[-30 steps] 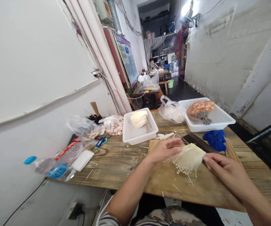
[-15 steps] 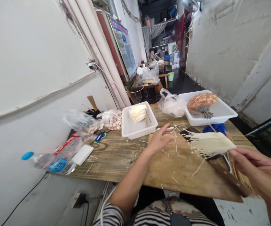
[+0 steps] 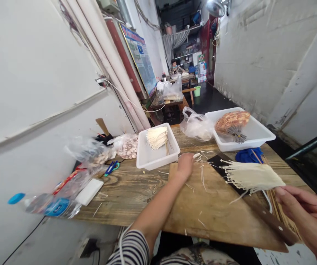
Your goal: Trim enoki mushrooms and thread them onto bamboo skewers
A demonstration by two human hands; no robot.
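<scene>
My right hand [image 3: 306,215] is at the right edge of the wooden cutting board [image 3: 208,206] and pinches the base of a flat bundle of enoki mushrooms [image 3: 253,176], held above the board with the caps pointing left. My left hand [image 3: 186,164] is stretched to the board's far edge. Its fingers are curled down onto loose enoki strands [image 3: 201,162] beside the small white tray [image 3: 147,160]. A knife [image 3: 257,206] lies diagonally on the board under the bundle.
The small tray holds skewered enoki [image 3: 157,138]. A larger white tray [image 3: 257,134] holds browned skewers [image 3: 231,121]. Also here are plastic bags [image 3: 197,127], a blue cloth [image 3: 248,155], bamboo skewers [image 3: 281,213], scissors [image 3: 111,167] and a water bottle [image 3: 45,206]. A person sits far down the corridor.
My right hand lifted the enoki bundle off the board and carried it to the right. My left hand let go of it and reached forward to the loose strands by the small tray.
</scene>
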